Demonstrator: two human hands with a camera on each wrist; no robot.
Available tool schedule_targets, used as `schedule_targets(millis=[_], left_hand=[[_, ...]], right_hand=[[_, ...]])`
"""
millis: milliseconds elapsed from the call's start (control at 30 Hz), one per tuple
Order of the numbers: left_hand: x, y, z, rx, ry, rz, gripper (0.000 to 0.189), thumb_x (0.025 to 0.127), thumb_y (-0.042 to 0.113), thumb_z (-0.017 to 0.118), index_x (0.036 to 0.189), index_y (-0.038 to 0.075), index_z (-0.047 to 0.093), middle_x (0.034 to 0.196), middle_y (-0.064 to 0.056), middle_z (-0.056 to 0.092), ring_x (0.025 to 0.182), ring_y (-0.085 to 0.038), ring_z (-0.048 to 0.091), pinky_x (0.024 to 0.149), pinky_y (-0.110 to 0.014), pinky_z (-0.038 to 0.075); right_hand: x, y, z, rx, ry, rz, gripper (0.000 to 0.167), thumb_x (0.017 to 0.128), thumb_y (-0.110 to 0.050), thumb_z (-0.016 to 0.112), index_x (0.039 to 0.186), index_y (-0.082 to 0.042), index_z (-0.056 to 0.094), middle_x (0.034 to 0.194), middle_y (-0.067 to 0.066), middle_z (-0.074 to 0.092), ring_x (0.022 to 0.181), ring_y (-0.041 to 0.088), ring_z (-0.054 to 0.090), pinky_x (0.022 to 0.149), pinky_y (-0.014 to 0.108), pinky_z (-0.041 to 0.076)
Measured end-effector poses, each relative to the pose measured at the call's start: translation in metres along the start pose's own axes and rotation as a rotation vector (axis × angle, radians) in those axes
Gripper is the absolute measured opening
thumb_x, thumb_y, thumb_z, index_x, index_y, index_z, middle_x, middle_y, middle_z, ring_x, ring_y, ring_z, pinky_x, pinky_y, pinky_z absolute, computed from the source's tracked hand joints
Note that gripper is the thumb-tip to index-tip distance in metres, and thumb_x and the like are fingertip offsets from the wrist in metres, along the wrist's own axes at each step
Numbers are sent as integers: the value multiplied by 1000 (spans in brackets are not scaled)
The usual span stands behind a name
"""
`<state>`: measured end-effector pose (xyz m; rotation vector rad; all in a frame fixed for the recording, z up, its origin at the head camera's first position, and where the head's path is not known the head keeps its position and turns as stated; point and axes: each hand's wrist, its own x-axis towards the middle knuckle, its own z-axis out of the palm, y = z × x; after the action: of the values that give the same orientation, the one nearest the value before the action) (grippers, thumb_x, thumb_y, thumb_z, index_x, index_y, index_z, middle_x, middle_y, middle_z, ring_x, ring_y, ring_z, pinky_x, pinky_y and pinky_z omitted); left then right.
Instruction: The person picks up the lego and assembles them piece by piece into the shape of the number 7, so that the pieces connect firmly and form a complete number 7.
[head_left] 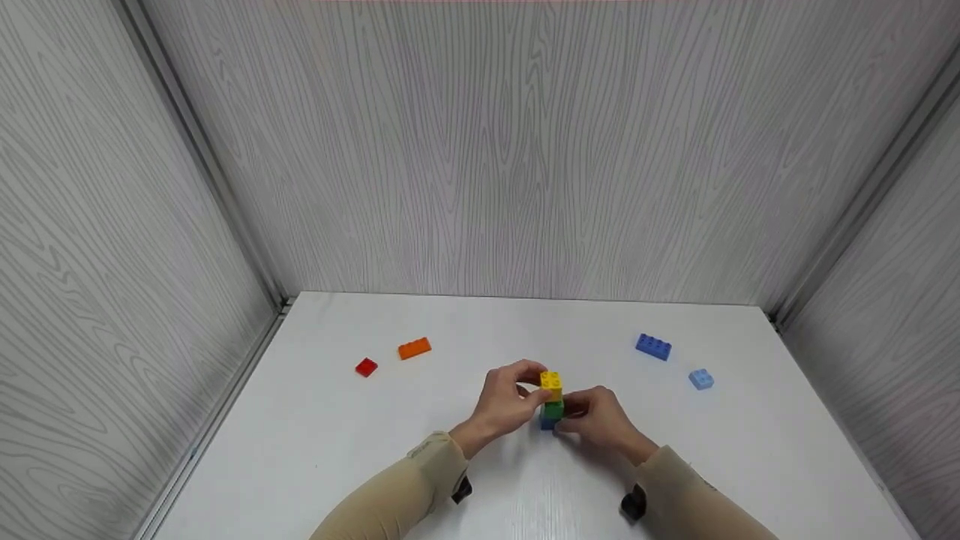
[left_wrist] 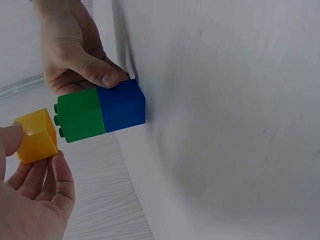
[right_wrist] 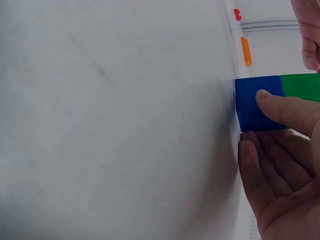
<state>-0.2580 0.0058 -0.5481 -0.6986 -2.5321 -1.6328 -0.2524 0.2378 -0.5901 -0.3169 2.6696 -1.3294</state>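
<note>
My left hand [head_left: 504, 401] pinches a yellow toy building brick [left_wrist: 36, 136] between thumb and fingers. In the left wrist view a small gap separates it from the studs of a green brick [left_wrist: 80, 114]. That green brick sits on top of a blue brick [left_wrist: 124, 106], which stands on the table. With thumb and fingers my right hand [head_left: 602, 420] grips the lower part of this stack from the right side. The right wrist view shows the thumb [right_wrist: 287, 107] lying on the blue brick's face; the yellow brick is out of that view.
On the white table [head_left: 315, 465], a red brick [head_left: 366, 367] and an orange brick [head_left: 415, 348] lie to the left. A longer blue brick [head_left: 653, 346] and a light blue brick [head_left: 701, 379] lie to the right. Wood-grained panels [head_left: 480, 150] stand behind and at both sides.
</note>
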Motion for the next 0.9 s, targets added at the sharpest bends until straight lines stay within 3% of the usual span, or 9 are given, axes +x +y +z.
schedule_targets(millis=[433, 633, 900], left_hand=[[3, -3, 3, -9, -14, 3, 25, 102, 16, 83, 126, 13, 78, 125, -6, 84, 115, -22, 80, 88, -21, 62], [3, -4, 4, -3, -17, 10, 25, 102, 16, 83, 126, 13, 78, 125, -5, 84, 114, -22, 79, 87, -21, 62], [1, -5, 6, -14, -22, 18, 25, 102, 16, 82, 127, 13, 79, 124, -6, 84, 115, -21, 79, 88, -22, 63]], right_hand=[[1, -2, -1, 9, -12, -3, 33, 96, -13, 89, 128, -15, 86, 117, 2, 86, 104, 18, 77, 104, 49, 67], [1, -3, -4, 7, -18, 12, 40, 93, -17, 93, 132, -18, 84, 120, 0, 85, 108, 18, 78, 106, 48, 67], [-2, -5, -7, 84, 17, -30, 40, 96, -19, 90, 136, -16, 81, 131, 6, 84, 118, 26, 79, 105, 43, 67]])
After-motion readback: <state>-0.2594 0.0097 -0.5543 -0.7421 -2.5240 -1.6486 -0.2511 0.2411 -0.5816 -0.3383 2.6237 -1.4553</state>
